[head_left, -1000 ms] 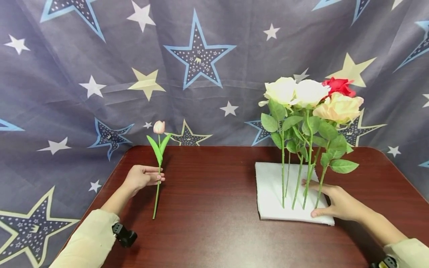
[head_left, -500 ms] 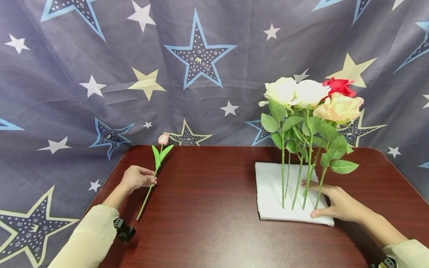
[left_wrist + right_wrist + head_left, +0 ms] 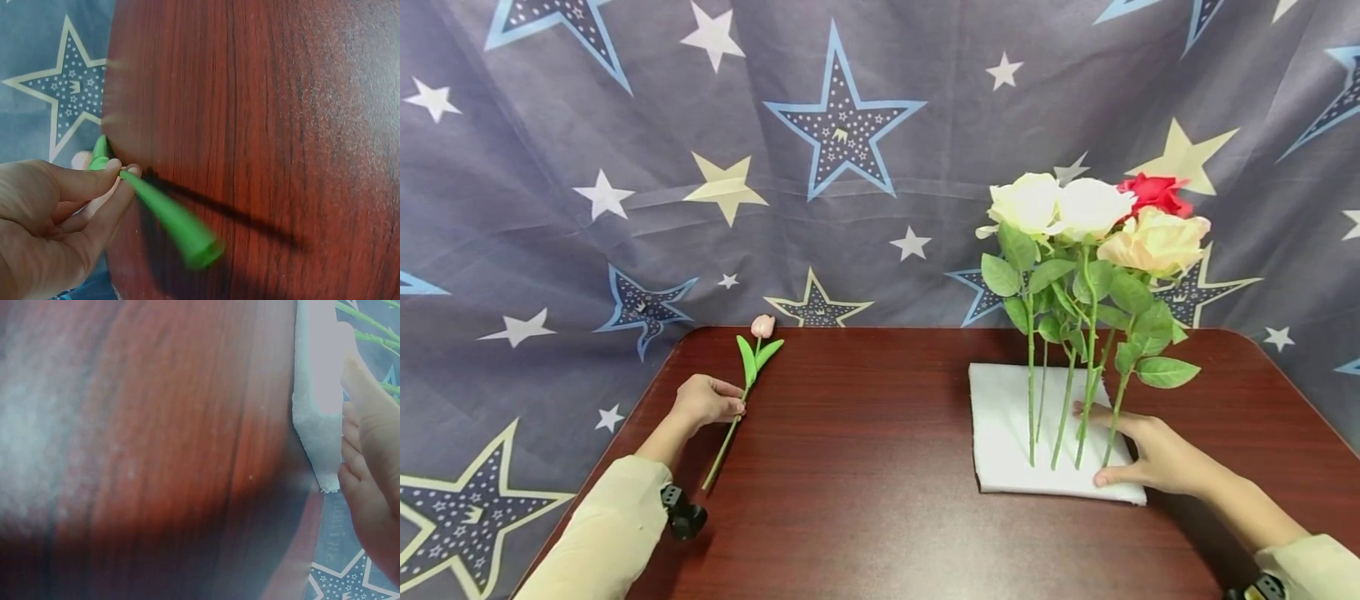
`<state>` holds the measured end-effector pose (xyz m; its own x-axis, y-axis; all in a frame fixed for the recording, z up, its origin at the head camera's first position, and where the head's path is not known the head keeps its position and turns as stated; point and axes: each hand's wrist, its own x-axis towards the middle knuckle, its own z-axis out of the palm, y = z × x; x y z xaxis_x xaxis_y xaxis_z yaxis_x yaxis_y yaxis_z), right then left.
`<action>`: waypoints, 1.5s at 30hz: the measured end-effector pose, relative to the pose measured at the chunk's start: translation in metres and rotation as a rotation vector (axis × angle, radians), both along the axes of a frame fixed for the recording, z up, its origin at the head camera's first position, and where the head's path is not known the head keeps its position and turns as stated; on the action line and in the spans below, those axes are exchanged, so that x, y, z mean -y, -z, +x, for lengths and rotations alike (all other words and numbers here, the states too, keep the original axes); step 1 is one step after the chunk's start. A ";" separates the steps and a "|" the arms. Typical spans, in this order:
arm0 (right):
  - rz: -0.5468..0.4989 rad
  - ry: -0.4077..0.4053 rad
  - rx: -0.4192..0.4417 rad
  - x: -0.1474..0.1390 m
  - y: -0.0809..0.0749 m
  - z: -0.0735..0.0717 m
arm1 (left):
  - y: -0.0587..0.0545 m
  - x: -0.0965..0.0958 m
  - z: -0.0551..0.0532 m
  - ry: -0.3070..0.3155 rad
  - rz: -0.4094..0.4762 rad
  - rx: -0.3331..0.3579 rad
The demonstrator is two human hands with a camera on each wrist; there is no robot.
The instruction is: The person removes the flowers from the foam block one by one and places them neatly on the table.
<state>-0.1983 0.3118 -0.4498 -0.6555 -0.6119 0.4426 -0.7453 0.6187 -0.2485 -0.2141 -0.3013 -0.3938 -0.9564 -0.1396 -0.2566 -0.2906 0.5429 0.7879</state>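
My left hand (image 3: 706,400) pinches an artificial tulip (image 3: 763,326) by its green stem, between thumb and fingers. The pale pink tulip leans, bloom up and to the right, over the left part of the table. In the left wrist view the blurred stem end (image 3: 197,247) points toward the camera. At the right, my right hand (image 3: 1165,454) rests on the right side of a white foam board (image 3: 1000,425), thumb and forefinger spread around a stem. Artificial roses stand upright in the board: a cream-white rose (image 3: 1025,204), a white rose (image 3: 1092,208), a red rose (image 3: 1157,194) and a peach rose (image 3: 1157,240).
The brown wooden table (image 3: 865,467) stretches between the two hands. A grey curtain (image 3: 880,208) with stars hangs behind its far edge. Leaves (image 3: 1167,372) of the roses spread above my right hand.
My left hand has shifted slightly left and the tulip has tilted, its bloom lower and its stem end swung left toward the forearm. The right hand and foam board stay put.
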 end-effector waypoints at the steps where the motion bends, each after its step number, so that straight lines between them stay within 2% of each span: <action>1: -0.003 -0.002 0.001 0.000 0.000 0.000 | 0.000 0.001 -0.001 0.006 -0.014 0.000; 10: -0.012 -0.011 -0.010 0.000 0.001 0.002 | 0.007 0.009 -0.003 -0.025 -0.118 -0.001; 17: -0.014 -0.040 -0.031 0.002 0.000 -0.001 | 0.011 0.017 -0.003 -0.059 -0.126 -0.006; 26: -0.010 -0.029 -0.007 0.000 -0.002 0.000 | 0.010 0.023 -0.005 -0.044 -0.136 -0.021; 35: -0.001 -0.012 -0.003 0.002 -0.001 0.000 | 0.011 0.018 -0.001 -0.049 -0.301 -0.045; 37: -0.002 -0.014 -0.004 0.002 0.000 0.000 | 0.010 0.015 0.000 -0.044 -0.372 -0.062; 41: -0.005 -0.019 -0.023 0.002 0.000 0.000 | 0.002 0.004 0.003 -0.015 -0.493 -0.147; 45: -0.014 -0.025 -0.027 0.001 0.001 0.000 | -0.005 -0.015 0.005 0.006 -0.495 -0.227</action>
<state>-0.1983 0.3109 -0.4503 -0.6278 -0.6214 0.4687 -0.7669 0.5967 -0.2363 -0.2092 -0.2862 -0.3890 -0.9812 -0.1861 0.0518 -0.1389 0.8660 0.4803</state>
